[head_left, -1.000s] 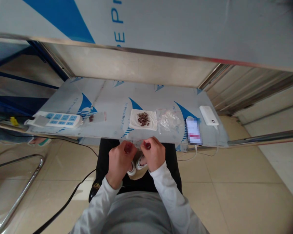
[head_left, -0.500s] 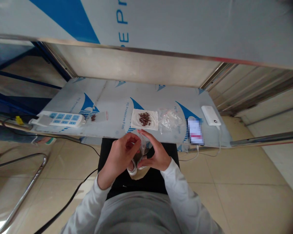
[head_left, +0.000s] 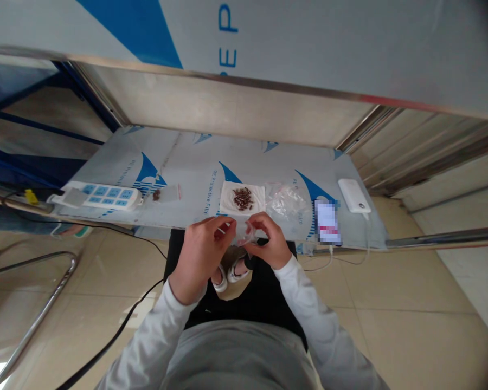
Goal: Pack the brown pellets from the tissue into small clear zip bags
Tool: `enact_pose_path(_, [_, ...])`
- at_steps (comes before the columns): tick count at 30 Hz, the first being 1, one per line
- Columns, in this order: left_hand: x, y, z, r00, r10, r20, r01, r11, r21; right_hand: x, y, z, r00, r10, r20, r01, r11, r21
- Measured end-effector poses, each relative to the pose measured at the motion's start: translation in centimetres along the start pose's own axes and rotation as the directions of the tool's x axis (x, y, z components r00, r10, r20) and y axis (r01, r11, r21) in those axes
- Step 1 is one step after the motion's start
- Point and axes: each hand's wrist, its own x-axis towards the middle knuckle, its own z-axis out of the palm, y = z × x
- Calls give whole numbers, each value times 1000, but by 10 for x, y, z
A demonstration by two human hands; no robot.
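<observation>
Between my hands, just in front of the shelf edge, is a small clear plastic bag (head_left: 244,234). My left hand (head_left: 206,250) pinches its left side between thumb and fingers. The right side of the bag is gripped by my right hand (head_left: 269,242), thumb and index finger closed on it. Beyond them a white cloth or paper square (head_left: 228,203) lies on the shelf, bearing a pile of small dark-brown screws (head_left: 243,199). Right of it lies a loose heap of clear plastic bags (head_left: 287,200). Over to the left rests another small bag (head_left: 168,193) with a few brown pieces.
A white power strip (head_left: 113,196) sits at the shelf's left end. On the right are a lit phone (head_left: 327,221) and a white power bank (head_left: 353,196), both with cables. An upper panel (head_left: 309,49) overhangs the film-covered shelf (head_left: 191,162). A metal chair frame (head_left: 61,276) stands left.
My right hand has closed from a spread pose to a pinch on the bag, and the bag now stretches between both hands. The view has shifted slightly.
</observation>
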Motion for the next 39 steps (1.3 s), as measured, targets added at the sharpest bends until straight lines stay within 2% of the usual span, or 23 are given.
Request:
enact_pose_path(2, [10,-17,0,999,-42,-22,41,998,-44,14,14,-9,1000,16,-10,-17,995,-101])
enact_pose_path(4, [23,-47,1,995,-85,-49,87,995,57,36,30,-20,1000,28,5,-26,964,-265])
enact_pose_path(6, [38,-83,1,985,-127,-118,148,971,186,65,44,-30,994,63,92,-12,879,-476])
enact_pose_path(8, [53,-119,0,963,-160,-217,224,922,316,94,54,-36,960,149,239,69,698,-713])
enact_pose_path(10, [69,-149,-2,946,-166,-279,272,874,402,119,58,-36,902,253,350,192,492,-849])
enact_pose_path(12, [84,-170,-5,938,-172,-300,299,840,453,138,59,-31,856,314,411,289,370,-883])
enact_pose_path(17, [110,-196,-12,929,-305,-211,371,757,538,158,59,-11,790,354,500,429,264,-864])
enact_pose_path(26, [122,-215,-16,908,-374,-190,414,730,543,161,54,5,724,353,592,582,148,-800])
enact_pose_path(32, [127,-221,-24,911,-378,-167,404,731,549,156,52,-7,734,309,605,597,132,-792])
enact_pose_path(35, [128,-221,-25,910,-382,-160,403,728,554,153,50,-24,770,298,565,544,156,-824])
enact_pose_path(37, [128,-218,-28,908,-387,-158,406,728,551,149,50,-42,833,271,482,431,227,-873])
enact_pose_path(39, [128,-213,-33,905,-392,-164,415,730,543,139,54,-66,916,226,331,252,317,-914])
